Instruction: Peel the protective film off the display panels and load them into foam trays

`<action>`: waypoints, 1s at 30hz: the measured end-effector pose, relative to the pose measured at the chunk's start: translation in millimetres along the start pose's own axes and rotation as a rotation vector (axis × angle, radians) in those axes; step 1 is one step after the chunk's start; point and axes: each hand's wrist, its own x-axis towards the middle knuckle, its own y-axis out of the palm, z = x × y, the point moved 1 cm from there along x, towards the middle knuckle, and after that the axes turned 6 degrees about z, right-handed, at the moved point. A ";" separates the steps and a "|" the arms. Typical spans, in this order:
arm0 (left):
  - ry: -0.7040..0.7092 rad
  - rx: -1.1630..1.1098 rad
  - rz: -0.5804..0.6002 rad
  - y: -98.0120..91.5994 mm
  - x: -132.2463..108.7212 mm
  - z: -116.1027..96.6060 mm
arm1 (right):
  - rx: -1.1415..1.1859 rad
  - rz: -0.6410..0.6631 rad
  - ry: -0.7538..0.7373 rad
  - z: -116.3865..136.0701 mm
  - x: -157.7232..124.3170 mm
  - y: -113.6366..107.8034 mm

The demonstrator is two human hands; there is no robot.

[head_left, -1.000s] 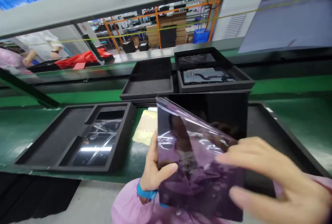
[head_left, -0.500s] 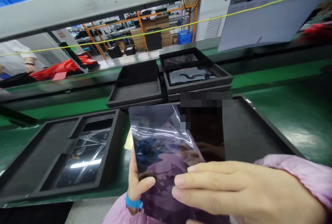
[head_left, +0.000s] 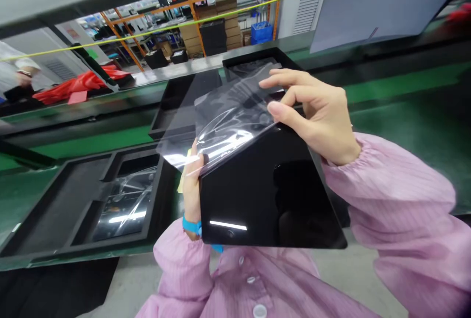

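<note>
A glossy black tablet screen (head_left: 253, 195) is held up in front of me, tilted, its lower part bare. Behind its left edge, my left hand (head_left: 192, 175) grips it, the thumb near the edge and a blue band (head_left: 191, 225) round the wrist. My right hand (head_left: 312, 109) is closed in a pinch at the screen's upper right, holding a clear protective film (head_left: 228, 126). That film is lifted and creased over the upper part of the screen, and it sticks out past the left edge. The fingers behind the screen are hidden.
A black foam tray (head_left: 62, 200) at left holds a film-covered panel (head_left: 127, 205) in one compartment. Further black trays (head_left: 172, 107) stand behind the screen on the green bench. Red cloth (head_left: 86, 82) lies on the far ledge, near another person's hand (head_left: 25, 78). A yellow cord (head_left: 235, 11) crosses above.
My right hand has moved up from the screen's lower part to its upper right. The film is now pulled up off the lower screen, which has swung to a flatter tilt.
</note>
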 end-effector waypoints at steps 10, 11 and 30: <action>-0.028 -0.174 -0.069 28.9 -4.1 -26.9 | 0.088 -0.056 0.058 -6.5 -1.1 -4.2; -0.022 -0.165 -0.039 29.0 -3.7 -26.4 | 0.085 -0.053 0.058 -7.3 -1.9 -5.8; -0.130 -0.415 0.140 51.5 -0.1 -19.7 | 0.023 -0.036 0.124 -33.9 -24.9 -17.1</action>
